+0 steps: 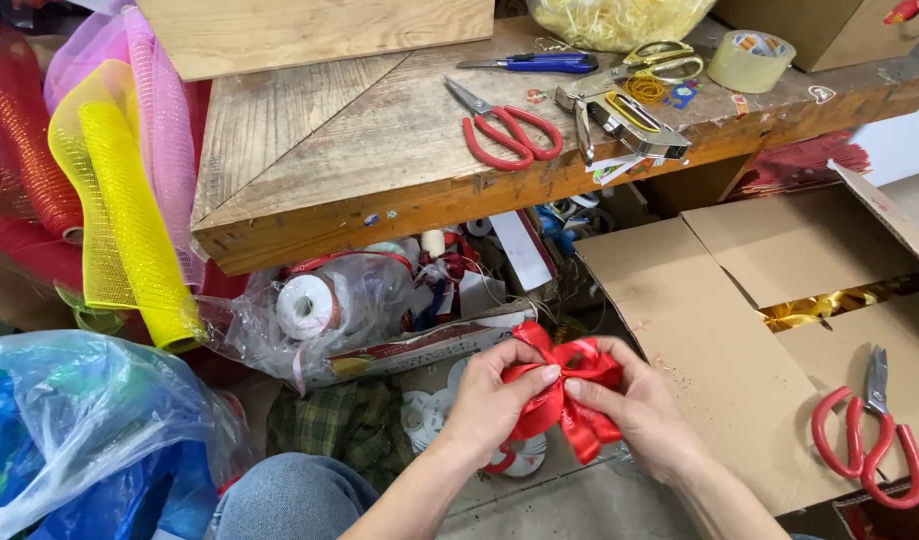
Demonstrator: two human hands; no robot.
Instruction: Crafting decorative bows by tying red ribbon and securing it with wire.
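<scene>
1. A wooden workbench (310, 150) fills the upper middle of the view, its top worn and bearing stickers.
2. A flattened cardboard box (700, 330) lies at the right, flaps spread; gold ribbon (815, 308) shows through a gap between them.
3. A clear plastic bag (70, 420) of blue stuff sits at lower left, beside a knee in blue jeans (290, 498).
4. Rolls of mesh (130, 210) (yellow, pink and red) stand at the left, against the bench's end.
5. Under the bench lies a jumble of bagged goods, among them a white spool (307, 305) in plastic.
6. The left hand (490, 405) and the right hand (635, 405) meet low in the middle, both pinching a red ribbon bow (565, 390) between thumb and fingers; the bow is held in the air between them, below the bench edge and just left of the box.
7. One pair of red-handled scissors (505, 130) lies open on the bench; another pair (870, 435) rests on the box at right.
8. Also on the bench: a metal stapler (630, 125), gold scissors (665, 60), a blue utility knife (540, 63), and a roll of tape (750, 60).
</scene>
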